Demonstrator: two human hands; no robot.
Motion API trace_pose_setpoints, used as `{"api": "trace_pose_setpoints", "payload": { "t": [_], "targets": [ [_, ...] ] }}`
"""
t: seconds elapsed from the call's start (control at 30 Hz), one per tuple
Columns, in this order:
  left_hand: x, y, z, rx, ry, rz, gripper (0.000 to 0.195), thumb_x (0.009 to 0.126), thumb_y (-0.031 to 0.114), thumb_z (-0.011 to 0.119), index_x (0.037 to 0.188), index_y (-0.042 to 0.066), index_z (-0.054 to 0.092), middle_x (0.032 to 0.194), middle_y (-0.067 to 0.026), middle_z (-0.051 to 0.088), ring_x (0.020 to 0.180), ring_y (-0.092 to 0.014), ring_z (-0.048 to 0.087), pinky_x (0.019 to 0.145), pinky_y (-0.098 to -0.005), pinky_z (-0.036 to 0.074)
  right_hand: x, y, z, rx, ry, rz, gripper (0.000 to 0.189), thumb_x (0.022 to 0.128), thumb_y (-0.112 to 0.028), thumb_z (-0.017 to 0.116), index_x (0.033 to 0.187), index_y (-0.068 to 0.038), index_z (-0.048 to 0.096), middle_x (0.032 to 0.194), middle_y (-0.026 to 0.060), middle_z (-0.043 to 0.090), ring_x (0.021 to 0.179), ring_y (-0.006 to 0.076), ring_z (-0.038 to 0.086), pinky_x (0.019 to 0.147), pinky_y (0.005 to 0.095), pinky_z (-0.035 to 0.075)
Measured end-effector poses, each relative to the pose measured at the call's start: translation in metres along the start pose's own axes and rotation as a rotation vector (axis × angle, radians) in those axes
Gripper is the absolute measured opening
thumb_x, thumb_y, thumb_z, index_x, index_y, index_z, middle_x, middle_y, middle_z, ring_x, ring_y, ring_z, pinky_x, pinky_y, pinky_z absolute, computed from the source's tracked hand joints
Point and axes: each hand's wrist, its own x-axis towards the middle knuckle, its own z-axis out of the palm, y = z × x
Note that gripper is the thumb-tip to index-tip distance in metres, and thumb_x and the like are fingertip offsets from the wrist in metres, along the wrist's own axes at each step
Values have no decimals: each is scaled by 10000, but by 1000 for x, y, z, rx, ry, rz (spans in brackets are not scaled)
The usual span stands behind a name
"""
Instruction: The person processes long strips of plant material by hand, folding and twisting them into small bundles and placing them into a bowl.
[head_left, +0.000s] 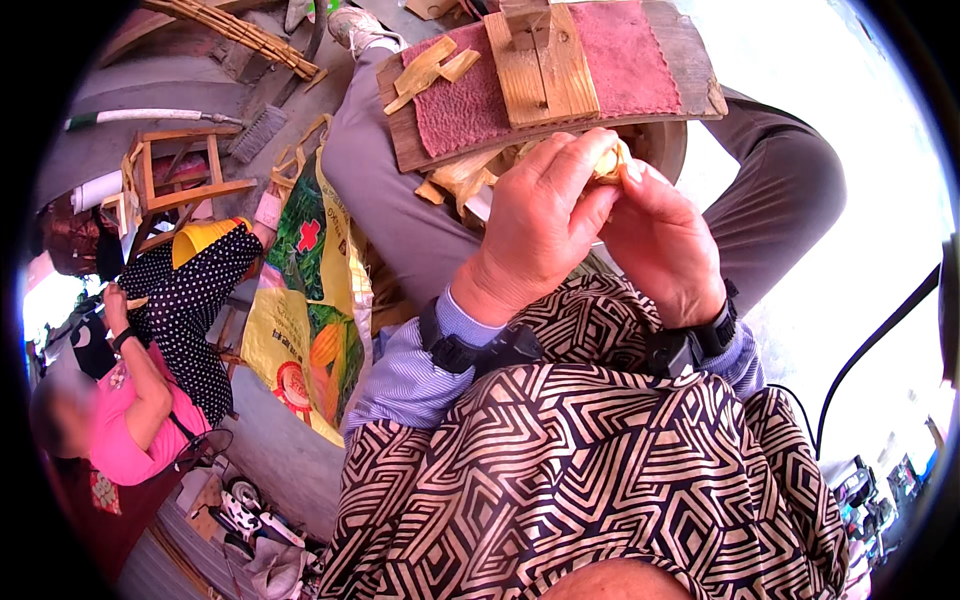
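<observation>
Both of my hands meet over my lap and grip a small pale yellow piece of dried plant material (609, 163). My left hand (541, 211) pinches it from one side, and the fingertips of my right hand (660, 232) press it from the other. Part of the piece is hidden behind the fingers. Just beyond lies a wooden board covered with red cloth (637, 60), bearing a wooden block (551, 82) and flat yellow strips (426, 69). Under the board a round container (675, 150) shows, with more dried strips (461, 176) at its left side.
A printed woven sack (300, 322) stands by my left leg. Further left sits a person in a pink top (150, 420), a hand holding a small pale piece. A small wooden stool (191, 199), a brush (257, 133) and a bundle of thin sticks (240, 36) are at upper left.
</observation>
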Motion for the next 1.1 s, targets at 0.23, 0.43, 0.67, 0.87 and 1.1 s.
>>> {"api": "trace_pose_setpoints", "payload": {
  "t": [0.23,0.43,0.67,0.87,1.1],
  "targets": [
    [-6,6,7,-368,73,-214,187,908,64,603,1079,-12,597,951,-139,654,852,-250,658,740,-340,511,-5,9,6,-20,68,-96,349,962,-256,575,1259,-73,564,1113,12,640,993,113,574,918,326,424],
    [-1,5,6,-19,49,-66,101,948,51,562,1024,0,605,909,-67,671,806,-136,625,712,-294,513,0,-1,4,-225,170,-195,443,914,-98,632,1295,73,481,1169,42,594,995,112,588,940,281,429],
    [1,-8,-1,-829,-34,-670,128,975,109,539,1018,17,617,825,-9,632,676,-45,554,605,-192,467,-1,-7,-9,-514,129,-330,210,912,-86,600,1057,53,660,1397,91,475,1162,171,545,1018,338,400],
    [5,1,13,-692,3,-447,47,949,62,566,963,17,568,819,8,614,708,-24,534,628,-199,459,0,-3,-14,-215,161,-193,288,873,-90,670,1135,25,639,1233,66,592,1118,137,542,1010,276,372],
    [-4,-9,-2,-569,-83,-514,46,931,40,567,965,18,544,789,16,573,706,-48,529,633,-231,471,-9,-36,-5,-1408,8,-427,524,805,-123,755,1262,23,543,1185,120,611,1059,157,575,929,303,464]
  ]
}}
